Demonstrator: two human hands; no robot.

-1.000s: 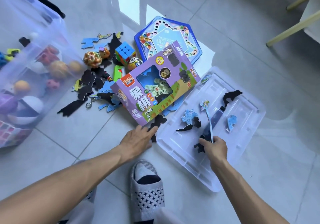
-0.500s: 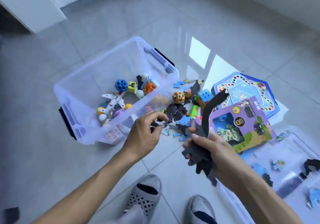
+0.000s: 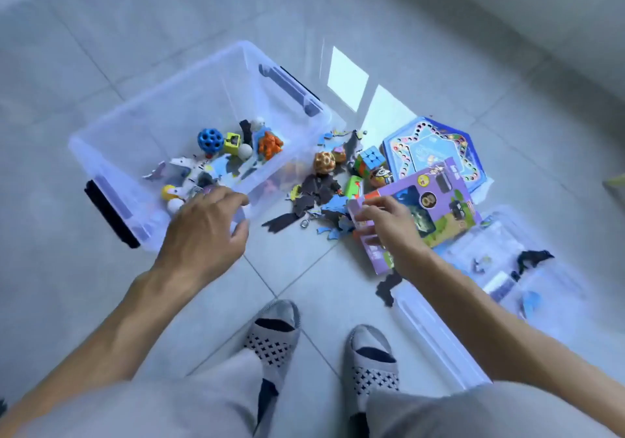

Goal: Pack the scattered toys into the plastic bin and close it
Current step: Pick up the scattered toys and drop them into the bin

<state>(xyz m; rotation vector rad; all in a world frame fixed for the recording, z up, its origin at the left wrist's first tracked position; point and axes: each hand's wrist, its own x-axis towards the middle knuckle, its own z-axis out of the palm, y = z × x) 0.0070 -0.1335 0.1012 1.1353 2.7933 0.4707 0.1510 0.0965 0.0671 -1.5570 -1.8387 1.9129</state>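
Note:
The clear plastic bin (image 3: 152, 116) stands open on the floor, holding a blue holed ball (image 3: 210, 140), an orange figure (image 3: 270, 145), a toy plane (image 3: 182, 170) and puzzle pieces. My left hand (image 3: 206, 231) hovers over the bin's near rim, fingers spread, holding nothing. My right hand (image 3: 389, 224) pinches the near-left corner of the purple game box (image 3: 439, 200), which lies on the floor. Black and blue puzzle pieces (image 3: 318, 190), a patterned ball (image 3: 324, 162), a cube puzzle (image 3: 370, 160) and a blue hexagonal board (image 3: 436, 146) lie scattered beside the bin.
The bin's clear lid (image 3: 439, 336) lies upside down at the right with a black piece (image 3: 534, 256) and some blue pieces on it. Another black piece (image 3: 389, 288) rests at its edge. My feet in grey slippers (image 3: 274, 332) stand just below the hands.
The black puzzle pieces have left both hands. My left hand moved over the bin's rim and opened. My right hand went down to the purple box's corner.

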